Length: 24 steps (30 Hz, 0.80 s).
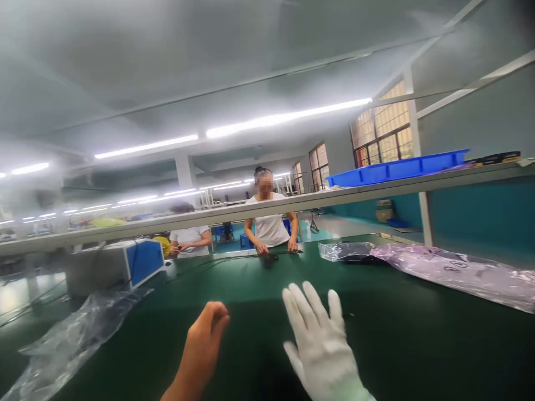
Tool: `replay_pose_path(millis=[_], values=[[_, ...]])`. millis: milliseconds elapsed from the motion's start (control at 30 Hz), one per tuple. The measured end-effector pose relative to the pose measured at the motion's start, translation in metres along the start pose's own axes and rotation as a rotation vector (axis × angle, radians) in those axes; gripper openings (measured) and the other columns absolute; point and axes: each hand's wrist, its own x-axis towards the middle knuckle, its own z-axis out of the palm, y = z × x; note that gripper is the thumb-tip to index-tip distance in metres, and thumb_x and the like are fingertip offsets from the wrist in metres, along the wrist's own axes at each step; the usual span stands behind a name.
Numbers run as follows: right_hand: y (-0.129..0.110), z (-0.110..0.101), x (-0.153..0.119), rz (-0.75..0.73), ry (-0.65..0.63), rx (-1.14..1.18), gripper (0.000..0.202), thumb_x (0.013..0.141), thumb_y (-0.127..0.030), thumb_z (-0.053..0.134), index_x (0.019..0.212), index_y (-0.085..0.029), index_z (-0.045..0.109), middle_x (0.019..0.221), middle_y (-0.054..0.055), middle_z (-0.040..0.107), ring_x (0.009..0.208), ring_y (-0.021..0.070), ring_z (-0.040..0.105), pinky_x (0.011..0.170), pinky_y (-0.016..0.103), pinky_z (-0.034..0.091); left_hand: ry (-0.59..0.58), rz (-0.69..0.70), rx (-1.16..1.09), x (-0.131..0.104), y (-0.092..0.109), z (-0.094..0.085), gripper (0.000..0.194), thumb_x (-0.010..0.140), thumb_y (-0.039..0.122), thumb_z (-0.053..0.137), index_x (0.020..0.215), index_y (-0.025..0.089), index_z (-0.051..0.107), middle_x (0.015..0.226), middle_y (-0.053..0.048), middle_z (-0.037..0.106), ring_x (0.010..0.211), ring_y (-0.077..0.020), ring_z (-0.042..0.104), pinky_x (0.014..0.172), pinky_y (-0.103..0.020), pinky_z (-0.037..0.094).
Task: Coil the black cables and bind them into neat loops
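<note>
My bare left hand (207, 334) is above the green table (246, 312), its fingers curled in toward the thumb. Nothing shows between them. To its right, my right hand (320, 340) wears a white glove. Its fingers are stretched out and spread, palm down, with nothing held. A small thin bit (351, 315) lies on the table just right of the gloved fingers; it is too small to name.
Clear plastic film (83, 334) lies at left, near a blue and grey box (144, 263). Plastic bags with pinkish contents (451, 270) lie at right. A shelf (234, 213) crosses above, bearing a blue tray (397, 169). Across the table, a person (270, 228) handles dark cable; another person (190, 239) is further left.
</note>
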Motion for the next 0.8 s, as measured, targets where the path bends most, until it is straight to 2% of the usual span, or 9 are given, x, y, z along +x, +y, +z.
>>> replay_pose_path(millis=[67,167,267,333,400,467,567,700,800], values=[[-0.017,-0.002,0.024,0.157,-0.364,0.204,0.037,0.082,-0.014,0.046,0.117,-0.01,0.059,0.115,0.019,0.062,0.123,0.0346,0.044,0.109,0.062,0.006,0.022,0.067,0.032,-0.026,-0.008,-0.04,0.019,0.094,0.036,0.041,0.095,0.025,0.056,0.087,0.0,0.064,0.079,-0.0146,0.062,0.072,-0.022,0.049],[-0.04,-0.013,0.027,0.271,-0.744,0.441,0.03,0.084,-0.013,0.037,0.093,-0.008,0.065,0.081,0.017,0.067,0.087,0.0284,0.064,0.089,0.051,0.042,0.047,0.134,0.269,-0.062,-0.03,-0.089,0.017,0.091,0.036,0.049,0.098,0.03,0.064,0.09,0.001,0.068,0.081,-0.0168,0.065,0.074,-0.025,0.05],[-0.072,-0.023,0.0,0.289,-1.072,0.749,0.03,0.082,-0.023,0.037,0.089,-0.014,0.066,0.062,0.005,0.063,0.053,0.0144,0.058,0.053,0.027,0.047,0.128,0.152,0.553,-0.095,-0.029,-0.11,0.023,0.085,0.029,0.056,0.106,0.029,0.065,0.105,-0.003,0.069,0.096,-0.0268,0.063,0.091,-0.043,0.043],[-0.096,-0.023,-0.023,0.34,-1.264,1.15,0.028,0.075,-0.028,0.046,0.081,-0.012,0.068,0.059,0.002,0.06,0.048,0.009,0.052,0.047,0.019,0.038,0.007,0.199,0.484,-0.11,-0.004,-0.107,0.037,0.084,0.022,0.055,0.12,0.031,0.058,0.119,-0.003,0.065,0.112,-0.0286,0.055,0.105,-0.053,0.026],[-0.117,-0.019,-0.045,0.456,-1.364,1.581,0.026,0.066,-0.03,0.057,0.073,-0.007,0.068,0.06,0.004,0.059,0.052,0.0079,0.052,0.051,0.018,0.037,-0.311,0.202,0.209,-0.118,0.029,-0.103,0.028,0.084,0.021,0.054,0.109,0.031,0.064,0.101,0.002,0.07,0.1,-0.0215,0.06,0.106,-0.047,0.026],[-0.131,-0.013,-0.064,0.591,-1.402,1.849,0.031,0.063,-0.032,0.063,0.073,-0.003,0.068,0.06,0.006,0.061,0.054,0.0095,0.056,0.054,0.018,0.039,-0.529,0.032,0.022,-0.118,0.055,-0.103,0.018,0.085,0.018,0.054,0.088,0.027,0.069,0.085,0.003,0.069,0.085,-0.0161,0.06,0.097,-0.037,0.035],[-0.141,-0.005,-0.084,0.68,-1.452,2.074,0.047,0.07,-0.042,0.063,0.09,0.001,0.068,0.067,0.011,0.066,0.058,0.0125,0.061,0.054,0.019,0.04,-0.611,-0.12,-0.158,-0.112,0.064,-0.112,0.019,0.084,0.013,0.056,0.079,0.025,0.071,0.083,0.003,0.065,0.087,-0.0142,0.056,0.087,-0.028,0.037],[-0.14,0.006,-0.097,0.648,-1.546,2.244,0.067,0.07,-0.054,0.061,0.101,0.005,0.065,0.073,0.011,0.065,0.063,0.0112,0.058,0.059,0.019,0.039,-0.681,-0.109,-0.284,-0.106,0.048,-0.116,0.019,0.083,0.014,0.057,0.081,0.027,0.071,0.084,0.004,0.063,0.092,-0.0139,0.052,0.086,-0.026,0.035],[-0.134,0.016,-0.102,0.595,-1.529,2.18,0.058,0.071,-0.047,0.06,0.099,0.003,0.066,0.078,0.009,0.064,0.066,0.0101,0.053,0.06,0.019,0.036,-0.729,-0.101,-0.278,-0.1,0.043,-0.106,0.019,0.084,0.015,0.056,0.081,0.027,0.071,0.082,0.004,0.061,0.09,-0.0134,0.052,0.087,-0.026,0.034]])
